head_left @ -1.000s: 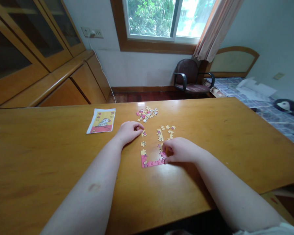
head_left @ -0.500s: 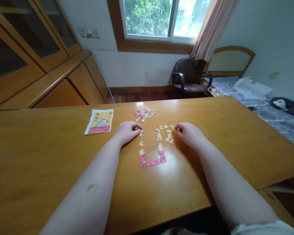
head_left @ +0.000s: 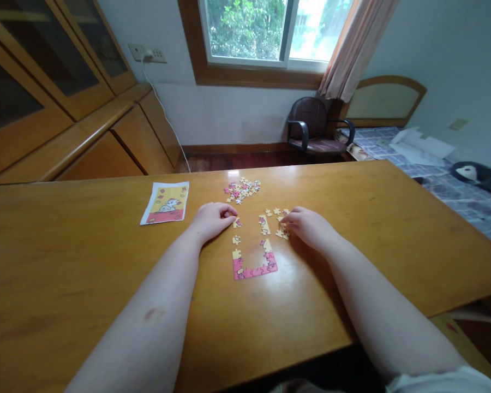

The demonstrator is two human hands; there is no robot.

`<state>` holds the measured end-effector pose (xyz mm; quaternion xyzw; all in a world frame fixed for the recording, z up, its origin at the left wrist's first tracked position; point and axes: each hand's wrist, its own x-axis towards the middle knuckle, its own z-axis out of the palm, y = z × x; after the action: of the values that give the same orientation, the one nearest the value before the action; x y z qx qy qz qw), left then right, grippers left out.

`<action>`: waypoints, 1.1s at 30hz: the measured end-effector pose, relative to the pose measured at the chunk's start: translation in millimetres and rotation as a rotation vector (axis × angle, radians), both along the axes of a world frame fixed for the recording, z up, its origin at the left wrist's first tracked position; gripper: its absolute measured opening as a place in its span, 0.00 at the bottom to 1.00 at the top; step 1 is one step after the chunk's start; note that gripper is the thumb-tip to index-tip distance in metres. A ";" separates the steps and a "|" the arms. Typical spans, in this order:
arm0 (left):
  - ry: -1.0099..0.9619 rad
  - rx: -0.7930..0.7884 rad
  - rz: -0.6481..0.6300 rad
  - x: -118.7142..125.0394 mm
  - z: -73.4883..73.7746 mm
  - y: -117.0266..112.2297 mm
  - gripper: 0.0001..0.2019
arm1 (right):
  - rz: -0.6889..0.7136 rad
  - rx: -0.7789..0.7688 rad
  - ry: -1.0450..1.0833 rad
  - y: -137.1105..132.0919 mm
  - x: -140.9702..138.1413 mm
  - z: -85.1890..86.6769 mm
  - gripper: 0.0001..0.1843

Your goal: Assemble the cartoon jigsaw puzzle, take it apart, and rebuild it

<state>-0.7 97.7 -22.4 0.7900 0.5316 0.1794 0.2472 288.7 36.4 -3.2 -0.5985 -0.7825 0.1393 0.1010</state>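
Observation:
A partly joined pink and yellow puzzle frame [head_left: 253, 266] lies on the wooden table [head_left: 85, 273] in front of me. Loose yellow pieces [head_left: 265, 224] lie just beyond it. My left hand [head_left: 213, 218] rests on the table with curled fingers, its fingertips touching a small piece [head_left: 238, 222]. My right hand [head_left: 311, 225] lies to the right of the loose pieces, fingers bent, fingertips on a joined yellow strip [head_left: 283, 228]. A heap of unsorted pieces [head_left: 242, 190] sits farther back.
A picture card [head_left: 166, 202] showing the puzzle image lies at the left of the pieces. Wooden cabinets [head_left: 65, 98] stand at the left. An office chair [head_left: 313, 128] and a bed [head_left: 442, 164] are beyond the table under the window.
My right hand left the puzzle frame, moved up to the loose yellow pieces, then slid slightly left onto the strip. My left hand stayed where it was.

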 end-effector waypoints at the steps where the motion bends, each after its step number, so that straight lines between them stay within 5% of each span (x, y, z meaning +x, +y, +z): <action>1: 0.001 0.000 0.001 0.0 0.0 0.1 0.12 | 0.014 -0.006 0.007 -0.4 -1.3 0.2 0.14; 33: 0.004 0.002 -0.008 -1.0 -1.9 0.9 0.12 | -0.005 0.013 -0.030 -3.7 -1.4 5.1 0.10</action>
<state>-1.8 98.7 -24.4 0.7927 0.5289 0.1774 0.2459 287.3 32.7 1.8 -0.6019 -0.7832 0.1251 0.0933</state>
